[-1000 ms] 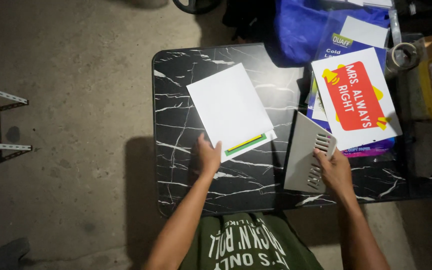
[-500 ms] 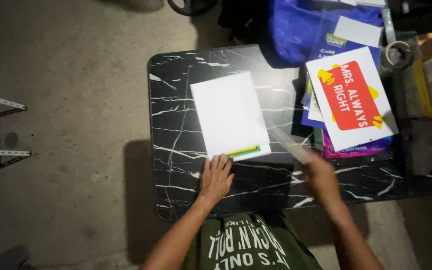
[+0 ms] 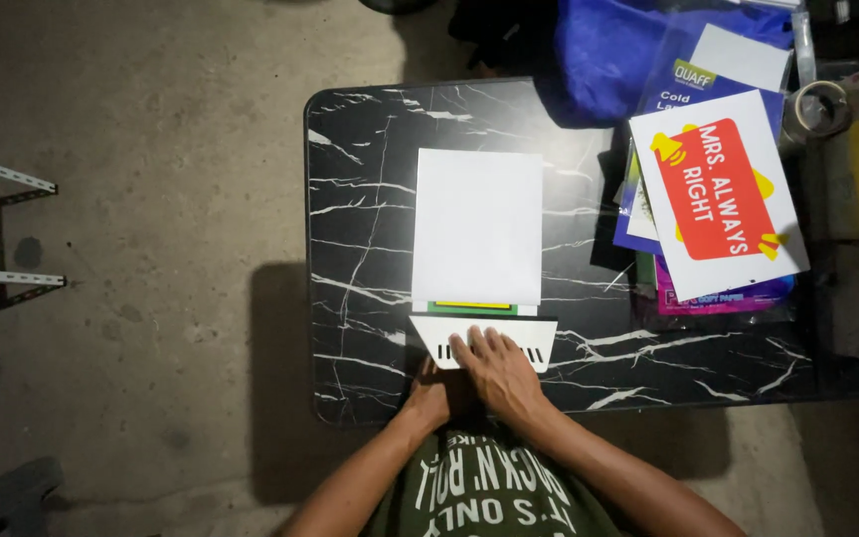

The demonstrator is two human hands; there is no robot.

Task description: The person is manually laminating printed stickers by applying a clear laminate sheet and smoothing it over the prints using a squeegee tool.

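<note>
The right hand (image 3: pixel 497 370) is laid flat, fingers spread, on a white scraper tool (image 3: pixel 482 341) with black slots, which is pressed to the black marbled desk (image 3: pixel 370 229). The left hand (image 3: pixel 429 398) is tucked just beside and partly under the right one; whether it is gripping anything cannot be told. Directly beyond the fingers a white sheet (image 3: pixel 477 227) is seen, its green-and-yellow edge touching the tool. Far off to the right, a red-and-yellow printed sign (image 3: pixel 723 194) is stacked on packets.

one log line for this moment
right hand: flat on white slotted tool | left hand: beneath it | white sheet: on marble table
</note>
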